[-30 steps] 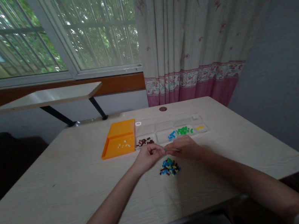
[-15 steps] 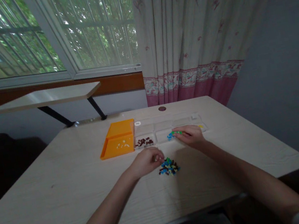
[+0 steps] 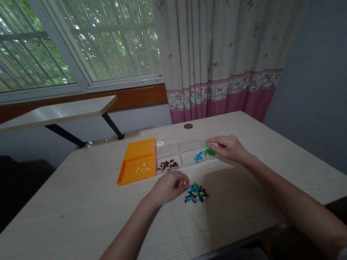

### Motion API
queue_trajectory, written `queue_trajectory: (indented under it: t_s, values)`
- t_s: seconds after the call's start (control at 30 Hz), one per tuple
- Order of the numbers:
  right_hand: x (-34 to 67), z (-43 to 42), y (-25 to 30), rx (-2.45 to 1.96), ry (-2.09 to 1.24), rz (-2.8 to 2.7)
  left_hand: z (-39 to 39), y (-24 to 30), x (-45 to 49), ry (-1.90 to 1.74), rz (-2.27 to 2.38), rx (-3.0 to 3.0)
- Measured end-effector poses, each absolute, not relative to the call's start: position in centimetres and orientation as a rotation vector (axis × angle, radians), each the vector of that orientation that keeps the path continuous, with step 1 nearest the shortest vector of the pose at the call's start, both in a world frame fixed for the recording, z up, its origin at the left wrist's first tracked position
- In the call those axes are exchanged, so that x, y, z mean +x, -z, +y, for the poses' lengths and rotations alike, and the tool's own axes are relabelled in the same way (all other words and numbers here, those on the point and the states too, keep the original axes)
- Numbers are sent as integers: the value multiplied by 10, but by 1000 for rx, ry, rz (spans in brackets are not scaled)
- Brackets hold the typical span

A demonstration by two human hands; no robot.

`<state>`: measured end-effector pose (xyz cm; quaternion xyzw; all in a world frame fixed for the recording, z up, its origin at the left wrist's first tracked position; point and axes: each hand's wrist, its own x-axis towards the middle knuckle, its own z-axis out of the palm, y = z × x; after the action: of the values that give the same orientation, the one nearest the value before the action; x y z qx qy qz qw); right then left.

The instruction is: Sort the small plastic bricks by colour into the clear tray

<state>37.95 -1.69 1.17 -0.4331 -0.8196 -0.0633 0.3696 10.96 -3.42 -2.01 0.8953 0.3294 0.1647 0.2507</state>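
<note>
My left hand point(image 3: 170, 187) rests on the table with curled fingers beside a mixed pile of small building-brick pieces point(image 3: 196, 193), coloured blue, brown, green and pale yellow. Whatever its fingers may hold is too small to make out. Over the right part of a clear compartment box point(image 3: 183, 162), my right hand point(image 3: 229, 148) pinches a small green brick point(image 3: 206, 144) at its fingertips. Green bricks point(image 3: 209, 152) lie in the compartment just below that hand. One compartment to the left holds blue bricks point(image 3: 198, 157), and brown bricks point(image 3: 168, 165) fill another. My right hand hides the box's right end.
An open orange case point(image 3: 134, 147) with several white pieces point(image 3: 142, 167) stands left of the clear box. A raised white shelf point(image 3: 54, 113) on black legs is at the table's back left. Behind are a window and a curtain point(image 3: 213, 52).
My right hand has moved slightly right and up over the box, uncovering green bricks in the compartment; it holds a green brick higher. My left hand has hardly moved.
</note>
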Motion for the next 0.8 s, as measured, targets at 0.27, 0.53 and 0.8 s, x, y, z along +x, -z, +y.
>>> queue_trajectory:
  t_s: [0.27,0.53,0.8]
  values:
    - [411,6,-3,-1479,49,-2190,-33,17,107,-438,836,2504]
    - [412,11,6,-1515,-38,-2276,-33,15,105,-430,949,2515]
    - [414,11,5,-1599,16,-2254,-32,17,103,-459,934,2546]
